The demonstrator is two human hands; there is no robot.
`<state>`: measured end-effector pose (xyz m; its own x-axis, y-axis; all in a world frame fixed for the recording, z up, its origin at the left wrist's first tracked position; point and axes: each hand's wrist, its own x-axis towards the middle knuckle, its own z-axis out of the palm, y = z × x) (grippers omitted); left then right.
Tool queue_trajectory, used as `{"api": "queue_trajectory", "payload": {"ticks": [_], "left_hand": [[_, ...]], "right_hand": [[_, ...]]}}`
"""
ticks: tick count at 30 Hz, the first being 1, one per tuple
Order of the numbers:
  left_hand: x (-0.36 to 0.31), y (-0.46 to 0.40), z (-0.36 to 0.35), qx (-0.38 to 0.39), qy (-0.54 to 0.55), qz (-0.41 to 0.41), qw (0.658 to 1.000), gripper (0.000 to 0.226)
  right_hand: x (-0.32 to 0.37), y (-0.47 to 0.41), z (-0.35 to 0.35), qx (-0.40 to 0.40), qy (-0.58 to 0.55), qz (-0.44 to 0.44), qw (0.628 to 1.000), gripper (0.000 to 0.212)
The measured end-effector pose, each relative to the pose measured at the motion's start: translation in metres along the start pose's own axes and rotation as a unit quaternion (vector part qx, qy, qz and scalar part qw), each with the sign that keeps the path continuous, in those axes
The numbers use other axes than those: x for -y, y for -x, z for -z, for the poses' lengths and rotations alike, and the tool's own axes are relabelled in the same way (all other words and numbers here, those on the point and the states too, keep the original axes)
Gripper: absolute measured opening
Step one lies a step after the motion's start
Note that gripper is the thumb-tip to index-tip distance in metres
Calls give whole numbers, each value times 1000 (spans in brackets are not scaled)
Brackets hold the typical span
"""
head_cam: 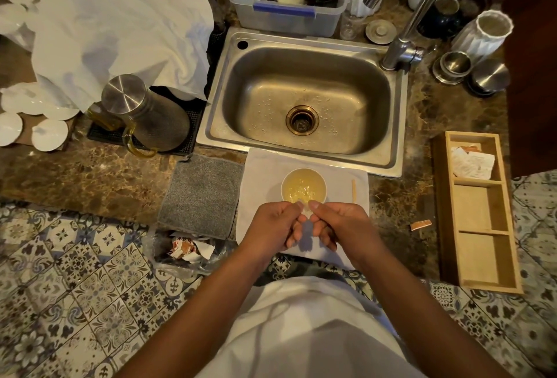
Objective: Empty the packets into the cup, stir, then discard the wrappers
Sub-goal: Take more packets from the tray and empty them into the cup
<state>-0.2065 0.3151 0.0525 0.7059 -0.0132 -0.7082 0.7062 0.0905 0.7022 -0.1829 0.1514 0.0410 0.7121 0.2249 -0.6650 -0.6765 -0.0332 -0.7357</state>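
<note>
A brown marbled bench (99,172) fills the view, seen from above. Beyond the fingers lies a steel sink (304,100), wet with droplets around its drain. A white cloth (262,172) lies at the bench edge under both hands. A wooden organiser (479,212) with three compartments sits well to the right of the fingers; its far compartment holds white packets (471,162), their print too small to read. A grey mat (202,193) lies to the left of the fingers.

Just beyond the fingertips, on the white cloth, stands a white cup (303,187) holding pale yellow liquid with something lumpy in it; what it is cannot be made out. A thin wooden stir stick (354,190) lies flat on the cloth to the right of the cup.

The left hand (275,224) and right hand (340,224) meet at the cup's near rim. Thumbs and forefingers pinch a small pale packet (306,210) between them; it is mostly hidden by the fingers, and whether it is torn open cannot be told. The other fingers are curled under.

Torn orange-and-white wrappers (187,249) sit in a clear bag to the lower left of the fingers. One orange scrap (420,224) lies on the bench to the right.
</note>
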Motion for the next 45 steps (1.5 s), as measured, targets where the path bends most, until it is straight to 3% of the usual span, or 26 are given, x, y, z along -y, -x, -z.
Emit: {"api": "queue_trajectory", "payload": {"ticks": [17,23,28,32,45], "left_hand": [[0,-1,-2,-17,-15,-38,999,42],[0,-1,1,-4,-31,-39,999,39],[4,-3,-4,-11,-27,-45,999,40],[10,-3,-3,-22,-36,-47,998,40],[15,-8,-1,-32,-32,-48,998,43]], "right_hand": [[0,-4,3,-23,-30,9,999,31],[1,-3,-1,-33,30,15,999,31],[-1,-3,0,-57,15,29,998,33],[-5,0,-4,-24,29,33,999,36],[-10,-2,-8,-74,-15,21,997,39]]}}
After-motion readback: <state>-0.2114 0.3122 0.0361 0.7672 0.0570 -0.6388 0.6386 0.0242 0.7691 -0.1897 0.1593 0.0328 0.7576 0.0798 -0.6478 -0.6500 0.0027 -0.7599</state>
